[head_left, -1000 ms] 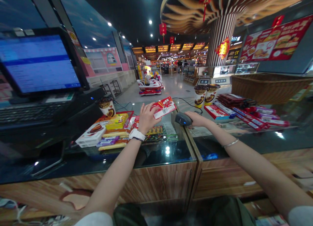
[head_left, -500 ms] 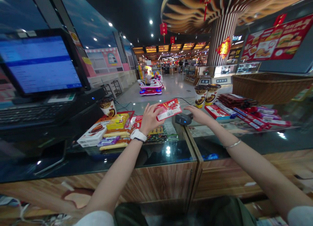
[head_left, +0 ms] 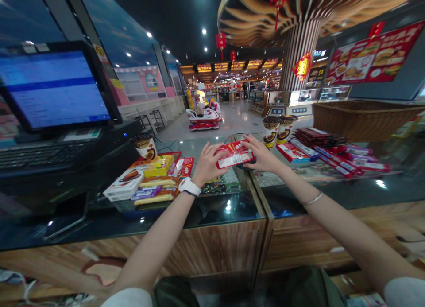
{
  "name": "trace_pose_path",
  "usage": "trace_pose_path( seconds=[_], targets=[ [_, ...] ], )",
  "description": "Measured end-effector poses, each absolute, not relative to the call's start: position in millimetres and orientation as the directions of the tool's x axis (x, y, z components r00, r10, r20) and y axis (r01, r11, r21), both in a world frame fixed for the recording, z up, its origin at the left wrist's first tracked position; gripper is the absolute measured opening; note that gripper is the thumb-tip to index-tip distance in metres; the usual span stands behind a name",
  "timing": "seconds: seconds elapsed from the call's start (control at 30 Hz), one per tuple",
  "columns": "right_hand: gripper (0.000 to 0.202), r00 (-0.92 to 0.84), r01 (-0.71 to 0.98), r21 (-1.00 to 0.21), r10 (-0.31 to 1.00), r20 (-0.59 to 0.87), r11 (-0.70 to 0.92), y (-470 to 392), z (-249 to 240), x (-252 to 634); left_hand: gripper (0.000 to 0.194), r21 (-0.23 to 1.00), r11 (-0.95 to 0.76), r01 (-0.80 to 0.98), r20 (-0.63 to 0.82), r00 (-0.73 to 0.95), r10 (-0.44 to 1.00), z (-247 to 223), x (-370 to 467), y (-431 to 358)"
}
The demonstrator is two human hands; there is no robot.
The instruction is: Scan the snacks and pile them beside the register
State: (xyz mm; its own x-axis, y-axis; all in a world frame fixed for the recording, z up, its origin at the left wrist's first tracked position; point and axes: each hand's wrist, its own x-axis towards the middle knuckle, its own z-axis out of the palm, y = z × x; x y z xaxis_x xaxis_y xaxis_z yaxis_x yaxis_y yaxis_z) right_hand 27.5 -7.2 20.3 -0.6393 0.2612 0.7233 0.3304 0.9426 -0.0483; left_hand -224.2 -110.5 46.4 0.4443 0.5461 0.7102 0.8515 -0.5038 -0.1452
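A red snack box (head_left: pixel 236 155) with a white label and barcode faces me above the middle of the counter. My left hand (head_left: pixel 208 163), with a white watch on the wrist, grips its left end. My right hand (head_left: pixel 260 155), wearing a silver bangle, has closed on the box's right end. The dark barcode scanner (head_left: pixel 246 165) is mostly hidden beneath the box and my right hand. To the left lie a white box (head_left: pixel 126 180), a yellow pack (head_left: pixel 159 165) and several wrapped snacks, with a lidded cup (head_left: pixel 145 147) behind them.
On the left stand a monitor (head_left: pixel 56 85) and a keyboard (head_left: pixel 43 154), with a phone (head_left: pixel 68 214) in front. To the right are two lidded cups (head_left: pixel 270 132), red packs (head_left: pixel 292 152), candy rolls (head_left: pixel 335 161) and a wicker basket (head_left: pixel 361 121). The glass counter (head_left: pixel 212 209) has a wooden front.
My right hand has moved left from beside the scanner onto the right end of the snack box. The box has shifted slightly right and down in my left hand.
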Motion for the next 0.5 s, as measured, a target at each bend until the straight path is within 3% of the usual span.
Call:
trace_pose_path(
  seconds=[0.37, 0.5],
  targets=[
    [0.035, -0.519, 0.346, 0.042, 0.154, 0.841, 0.937, -12.1, 22.3, 29.5, 0.064, -0.057, -0.566, 0.823, 0.611, 0.477, 0.632, 47.6, -222.3, -112.2],
    [0.026, -0.453, 0.408, 0.115, 0.091, 0.887, 0.906, -15.4, 20.4, 30.5, 0.062, -0.013, -0.592, 0.806, 0.578, 0.489, 0.653, 47.4, -221.9, -112.4]
  ],
)
